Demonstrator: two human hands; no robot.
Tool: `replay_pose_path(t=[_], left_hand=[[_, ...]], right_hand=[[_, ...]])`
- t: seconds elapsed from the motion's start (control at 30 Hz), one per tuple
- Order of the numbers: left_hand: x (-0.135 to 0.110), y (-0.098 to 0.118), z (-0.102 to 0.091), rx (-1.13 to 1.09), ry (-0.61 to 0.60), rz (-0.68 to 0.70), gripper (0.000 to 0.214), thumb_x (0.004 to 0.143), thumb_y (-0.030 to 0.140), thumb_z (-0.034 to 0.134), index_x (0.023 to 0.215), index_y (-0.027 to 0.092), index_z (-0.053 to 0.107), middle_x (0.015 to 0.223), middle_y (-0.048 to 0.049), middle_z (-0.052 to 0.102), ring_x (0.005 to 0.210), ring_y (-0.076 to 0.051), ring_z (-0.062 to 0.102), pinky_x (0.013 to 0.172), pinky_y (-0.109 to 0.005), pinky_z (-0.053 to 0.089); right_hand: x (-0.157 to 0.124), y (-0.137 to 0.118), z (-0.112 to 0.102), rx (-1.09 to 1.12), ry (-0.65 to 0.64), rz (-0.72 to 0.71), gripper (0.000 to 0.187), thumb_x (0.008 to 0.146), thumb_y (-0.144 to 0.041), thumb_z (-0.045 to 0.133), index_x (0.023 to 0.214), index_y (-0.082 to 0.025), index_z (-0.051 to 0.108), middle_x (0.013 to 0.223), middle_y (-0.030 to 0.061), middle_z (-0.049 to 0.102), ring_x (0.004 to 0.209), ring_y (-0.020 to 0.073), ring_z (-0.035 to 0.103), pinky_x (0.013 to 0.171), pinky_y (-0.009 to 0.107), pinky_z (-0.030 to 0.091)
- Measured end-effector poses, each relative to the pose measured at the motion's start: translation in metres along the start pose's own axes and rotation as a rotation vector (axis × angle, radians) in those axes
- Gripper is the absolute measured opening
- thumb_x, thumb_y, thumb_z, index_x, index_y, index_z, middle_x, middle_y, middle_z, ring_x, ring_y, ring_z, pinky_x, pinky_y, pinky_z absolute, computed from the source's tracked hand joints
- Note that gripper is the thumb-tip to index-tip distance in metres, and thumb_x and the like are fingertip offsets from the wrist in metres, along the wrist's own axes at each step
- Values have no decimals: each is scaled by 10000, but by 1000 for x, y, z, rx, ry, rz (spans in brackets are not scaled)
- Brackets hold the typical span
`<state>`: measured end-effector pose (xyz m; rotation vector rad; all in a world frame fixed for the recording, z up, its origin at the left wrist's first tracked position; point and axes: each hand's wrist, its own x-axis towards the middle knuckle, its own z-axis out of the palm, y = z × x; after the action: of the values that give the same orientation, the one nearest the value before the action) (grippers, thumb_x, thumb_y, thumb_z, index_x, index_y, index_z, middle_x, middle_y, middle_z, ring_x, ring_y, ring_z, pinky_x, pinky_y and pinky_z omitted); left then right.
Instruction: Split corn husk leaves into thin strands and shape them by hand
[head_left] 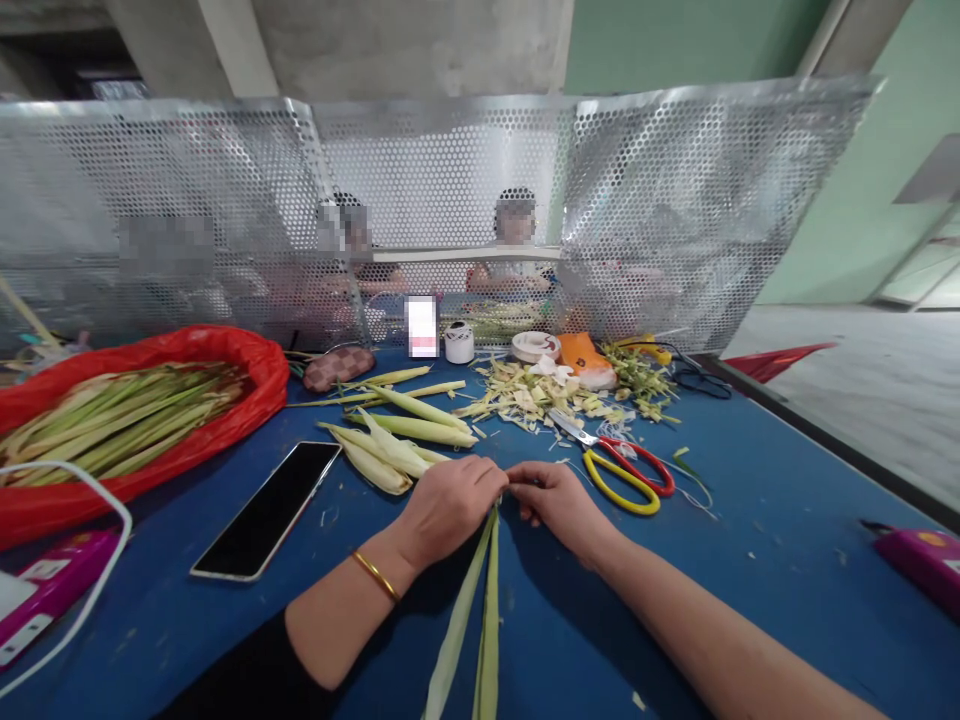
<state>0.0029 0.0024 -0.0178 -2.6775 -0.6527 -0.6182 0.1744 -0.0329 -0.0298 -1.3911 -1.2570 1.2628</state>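
My left hand, palm down, is closed around the top ends of long pale-green corn husk strips, which trail down toward the table's near edge. Touching its fingertips is my right hand, with thumb and forefinger pinched at the top of the strips; what lies in that pinch is too small to make out. Just beyond my left hand lie several whole corn husks. Scissors with one red and one yellow handle rest to the right of my right hand, beside thin white thread.
A red plastic bag of long husks stands at left, near a black-screened phone and a purple power strip. Husk scraps, a tape roll and an orange packet lie farther back. People sit behind a perforated metal screen.
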Motion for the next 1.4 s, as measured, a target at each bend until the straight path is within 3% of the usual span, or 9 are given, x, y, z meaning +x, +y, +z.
replay_pose_path(t=[0.5, 0.8, 0.97, 1.13, 1.4], left_hand=[[0, 2, -1, -25, 7, 23, 192, 948, 180, 391, 831, 185, 544, 771, -6, 602, 713, -159, 558, 614, -276, 380], [0, 2, 3, -59, 12, -33, 215, 952, 199, 389, 836, 185, 570, 769, -10, 617, 724, -156, 571, 629, -270, 391], [3, 4, 0, -102, 50, -57, 242, 952, 206, 392, 811, 180, 586, 758, -11, 637, 703, -148, 585, 615, -261, 399], [2, 4, 1, -190, 40, -118, 210, 935, 184, 419, 829, 182, 600, 798, -13, 662, 734, -144, 606, 634, -249, 413], [2, 2, 3, -301, 2, -210, 148, 906, 182, 488, 831, 189, 615, 809, -4, 674, 746, -132, 624, 648, -236, 419]], right_hand=[[0, 4, 2, -124, 14, -102, 80, 670, -226, 578, 640, -173, 629, 512, -55, 510, 437, 80, 440, 437, 195, 364], [-5, -3, 6, -381, 112, -283, 184, 664, -63, 521, 604, -201, 626, 615, -23, 480, 618, 137, 476, 584, 236, 346], [-4, -2, 4, -377, 82, -250, 197, 699, -64, 507, 676, -205, 642, 633, -30, 511, 516, 105, 500, 523, 219, 383], [-2, 3, 0, -306, 28, -153, 105, 760, -176, 517, 713, -203, 607, 521, -48, 542, 433, 111, 547, 432, 200, 417], [-3, 4, -6, -290, 37, -92, 88, 731, -251, 589, 658, -202, 602, 453, -43, 581, 403, 108, 536, 420, 192, 398]])
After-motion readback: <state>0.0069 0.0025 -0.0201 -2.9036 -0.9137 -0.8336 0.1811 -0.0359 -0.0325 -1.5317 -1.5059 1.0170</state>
